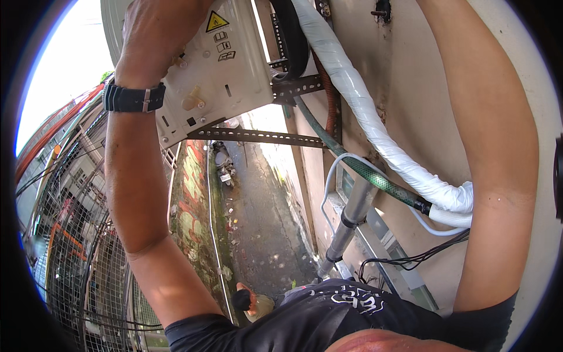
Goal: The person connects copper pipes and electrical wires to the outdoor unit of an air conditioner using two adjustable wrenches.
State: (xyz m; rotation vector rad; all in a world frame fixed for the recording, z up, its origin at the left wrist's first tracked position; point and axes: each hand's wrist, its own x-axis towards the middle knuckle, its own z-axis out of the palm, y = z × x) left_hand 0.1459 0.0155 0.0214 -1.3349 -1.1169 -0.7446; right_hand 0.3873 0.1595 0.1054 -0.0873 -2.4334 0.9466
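Observation:
My left hand (158, 38), below which a dark watch (134, 98) circles the wrist, is raised against the pale side panel of an outdoor air-conditioner unit (240, 76). Its fingers run past the top edge, so their grip is hidden. Just below it, a brass-coloured valve fitting (192, 102) juts from the panel. My right forearm (487, 100) reaches up the wall side, and that hand lies outside the picture. Between my arms runs a white tape-wrapped pipe bundle (358, 94). A green hose (375, 176) passes under it, and a thick black tube (298, 41) curves beside the unit.
Perforated metal brackets (258, 136) support the unit from the wall (422, 105). A metal pole (346, 226) and black cables (404, 261) are below the hose. Far down is an alley (264, 211) with a person (255, 302). Many wires (88, 234) hang at left.

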